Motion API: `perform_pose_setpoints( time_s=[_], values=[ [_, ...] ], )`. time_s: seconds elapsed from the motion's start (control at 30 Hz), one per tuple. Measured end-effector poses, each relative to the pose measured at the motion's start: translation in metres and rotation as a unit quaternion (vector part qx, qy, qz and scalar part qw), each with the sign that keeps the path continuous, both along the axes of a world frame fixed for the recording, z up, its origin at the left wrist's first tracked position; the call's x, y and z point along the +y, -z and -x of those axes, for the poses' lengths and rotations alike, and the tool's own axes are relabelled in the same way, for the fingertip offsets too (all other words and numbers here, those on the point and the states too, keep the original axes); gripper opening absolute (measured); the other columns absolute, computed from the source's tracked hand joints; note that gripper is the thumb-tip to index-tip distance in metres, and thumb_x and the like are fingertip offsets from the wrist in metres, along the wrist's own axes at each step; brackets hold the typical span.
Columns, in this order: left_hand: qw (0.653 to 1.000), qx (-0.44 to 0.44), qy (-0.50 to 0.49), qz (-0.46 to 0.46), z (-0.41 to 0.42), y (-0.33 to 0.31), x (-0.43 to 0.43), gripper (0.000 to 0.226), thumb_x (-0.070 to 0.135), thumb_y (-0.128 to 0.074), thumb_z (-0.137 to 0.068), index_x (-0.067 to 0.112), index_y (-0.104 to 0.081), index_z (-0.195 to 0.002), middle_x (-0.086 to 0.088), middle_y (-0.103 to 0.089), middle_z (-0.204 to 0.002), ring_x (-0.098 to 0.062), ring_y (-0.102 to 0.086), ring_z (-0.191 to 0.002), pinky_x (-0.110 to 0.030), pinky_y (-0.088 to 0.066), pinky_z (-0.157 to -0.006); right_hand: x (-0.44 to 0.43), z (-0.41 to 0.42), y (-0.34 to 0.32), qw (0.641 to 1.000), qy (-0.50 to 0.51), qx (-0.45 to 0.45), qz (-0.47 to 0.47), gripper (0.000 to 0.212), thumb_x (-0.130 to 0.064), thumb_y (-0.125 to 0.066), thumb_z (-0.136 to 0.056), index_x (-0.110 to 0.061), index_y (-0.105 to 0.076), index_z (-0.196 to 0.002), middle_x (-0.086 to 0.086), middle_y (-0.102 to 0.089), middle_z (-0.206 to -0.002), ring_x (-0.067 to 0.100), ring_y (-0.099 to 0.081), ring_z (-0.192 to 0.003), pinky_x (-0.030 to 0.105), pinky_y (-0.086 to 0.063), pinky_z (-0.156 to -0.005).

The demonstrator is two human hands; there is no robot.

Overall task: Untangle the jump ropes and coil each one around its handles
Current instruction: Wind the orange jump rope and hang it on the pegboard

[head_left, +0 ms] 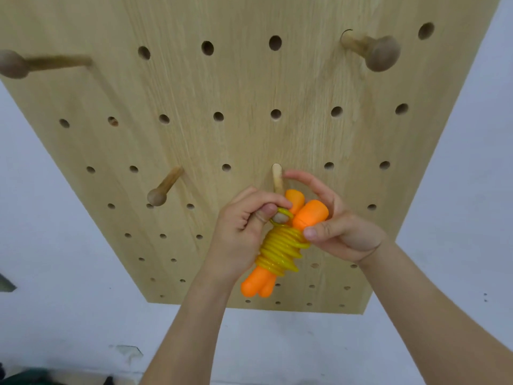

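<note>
A jump rope with two orange handles (309, 215) is held against a wooden pegboard (236, 107). Its yellow rope (281, 251) is coiled in tight turns around the middle of both handles. My left hand (244, 226) pinches a small yellow loop of rope at the knob of a wooden peg (276, 176), the thumb and forefinger curled at the loop. My right hand (336, 220) grips the upper ends of the orange handles, thumb pressed on the coil's top, fingers arched over toward the peg. The peg's knob is mostly hidden by my fingers.
Other knobbed pegs stick out of the board: one at the left middle (163, 188), one at the upper right (372, 51), one at the far upper left (33, 63). A pale wall (55, 273) surrounds the board. Dark items lie at the bottom left corner.
</note>
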State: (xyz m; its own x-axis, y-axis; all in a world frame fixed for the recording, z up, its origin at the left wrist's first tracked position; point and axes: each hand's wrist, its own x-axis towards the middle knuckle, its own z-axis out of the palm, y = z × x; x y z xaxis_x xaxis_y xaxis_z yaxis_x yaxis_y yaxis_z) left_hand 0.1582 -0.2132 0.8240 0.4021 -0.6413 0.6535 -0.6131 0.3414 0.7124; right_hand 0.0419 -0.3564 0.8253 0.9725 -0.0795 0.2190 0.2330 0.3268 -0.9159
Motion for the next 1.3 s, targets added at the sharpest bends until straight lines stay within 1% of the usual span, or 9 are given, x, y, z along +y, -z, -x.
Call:
perform_pose_setpoints(
  time_s=[0.23, 0.4, 0.57, 0.67, 0.8, 0.9, 1.03, 1.17, 1.3],
  values=[
    [1.0, -0.003, -0.013, -0.012, 0.003, 0.0, 0.002, 0.019, 0.021, -0.051, -0.093, 0.026, -0.07, -0.095, 0.008, -0.066, -0.086, -0.009, -0.062, -0.083, -0.019, -0.045, -0.076, 0.091, 0.016, 0.016, 0.923, 0.385, -0.007, -0.021, 0.042, -0.026, -0.061, -0.083, -0.021, -0.056, -0.125, -0.006, -0.074, -0.101, 0.011, -0.071, -0.093, 0.037, -0.059, -0.078],
    [0.999, -0.041, -0.028, -0.013, 0.007, -0.004, 0.003, 0.023, 0.009, -0.049, -0.094, 0.023, -0.067, -0.093, 0.001, -0.066, -0.086, -0.011, -0.063, -0.08, -0.023, -0.049, -0.075, 0.093, -0.005, 0.004, 0.867, 0.488, 0.05, 0.085, 0.039, -0.026, -0.047, -0.101, -0.023, -0.04, -0.139, -0.021, -0.054, -0.098, -0.014, -0.057, -0.084, 0.01, -0.046, -0.073],
    [0.999, -0.019, -0.029, -0.022, 0.009, -0.008, 0.001, 0.024, 0.007, -0.047, -0.093, 0.023, -0.064, -0.087, 0.011, -0.063, -0.077, -0.004, -0.058, -0.072, -0.015, -0.045, -0.069, 0.07, -0.005, -0.013, 0.867, 0.419, 0.114, 0.242, 0.047, -0.029, -0.038, -0.103, -0.035, -0.03, -0.149, -0.009, -0.046, -0.135, 0.013, -0.051, -0.124, 0.042, -0.044, -0.105],
    [0.999, 0.028, -0.021, -0.017, 0.01, -0.009, -0.004, 0.022, 0.006, -0.048, -0.091, 0.019, -0.064, -0.083, 0.013, -0.061, -0.071, -0.002, -0.055, -0.069, -0.017, -0.044, -0.066, 0.067, -0.002, -0.012, 0.881, 0.41, 0.086, 0.22, 0.046, -0.031, -0.042, -0.103, -0.039, -0.033, -0.147, -0.016, -0.042, -0.132, 0.006, -0.046, -0.126, 0.039, -0.042, -0.107],
    [0.996, 0.084, -0.013, 0.005, 0.007, -0.007, -0.007, 0.017, 0.007, -0.053, -0.091, 0.017, -0.064, -0.085, 0.011, -0.062, -0.075, -0.006, -0.056, -0.073, -0.023, -0.047, -0.066, 0.066, -0.003, 0.003, 0.943, 0.325, 0.049, 0.041, 0.041, -0.034, -0.051, -0.099, -0.056, -0.044, -0.132, -0.007, -0.058, -0.127, 0.018, -0.061, -0.114, 0.048, -0.054, -0.093],
    [0.994, 0.092, -0.052, 0.021, 0.004, -0.003, -0.009, 0.012, 0.014, -0.061, -0.09, 0.024, -0.065, -0.092, -0.002, -0.059, -0.078, -0.011, -0.055, -0.073, -0.026, -0.05, -0.063, 0.069, -0.011, 0.008, 0.948, 0.3, 0.025, -0.104, 0.037, -0.023, -0.05, -0.099, -0.04, -0.052, -0.132, 0.009, -0.068, -0.115, 0.027, -0.069, -0.1, 0.043, -0.059, -0.073],
    [0.992, 0.016, -0.124, 0.028, -0.002, 0.005, -0.015, 0.016, 0.03, -0.059, -0.09, 0.027, -0.069, -0.1, 0.0, -0.063, -0.089, -0.018, -0.06, -0.081, -0.04, -0.052, -0.066, 0.056, -0.019, 0.001, 0.95, 0.289, 0.057, -0.104, 0.03, -0.023, -0.055, -0.097, -0.028, -0.059, -0.126, 0.011, -0.07, -0.108, 0.025, -0.071, -0.086, 0.041, -0.057, -0.066],
    [0.986, -0.024, -0.164, 0.031, -0.006, -0.002, -0.023, 0.021, 0.029, -0.057, -0.091, 0.017, -0.072, -0.1, 0.0, -0.063, -0.088, -0.005, -0.057, -0.082, -0.015, -0.044, -0.071, 0.044, -0.028, -0.008, 0.936, 0.315, 0.112, -0.112, 0.025, -0.026, -0.062, -0.094, -0.014, -0.063, -0.116, 0.008, -0.068, -0.085, 0.019, -0.067, -0.064, 0.032, -0.053, -0.054],
    [0.983, -0.027, -0.181, 0.007, -0.012, -0.01, -0.03, 0.018, 0.027, -0.059, -0.092, 0.016, -0.072, -0.098, 0.002, -0.063, -0.086, -0.004, -0.054, -0.081, -0.015, -0.042, -0.071, 0.047, -0.025, -0.006, 0.933, 0.299, 0.119, -0.161, 0.033, -0.04, -0.063, -0.091, -0.015, -0.068, -0.112, 0.008, -0.072, -0.088, 0.019, -0.07, -0.072, 0.034, -0.057, -0.059]
  ],
)
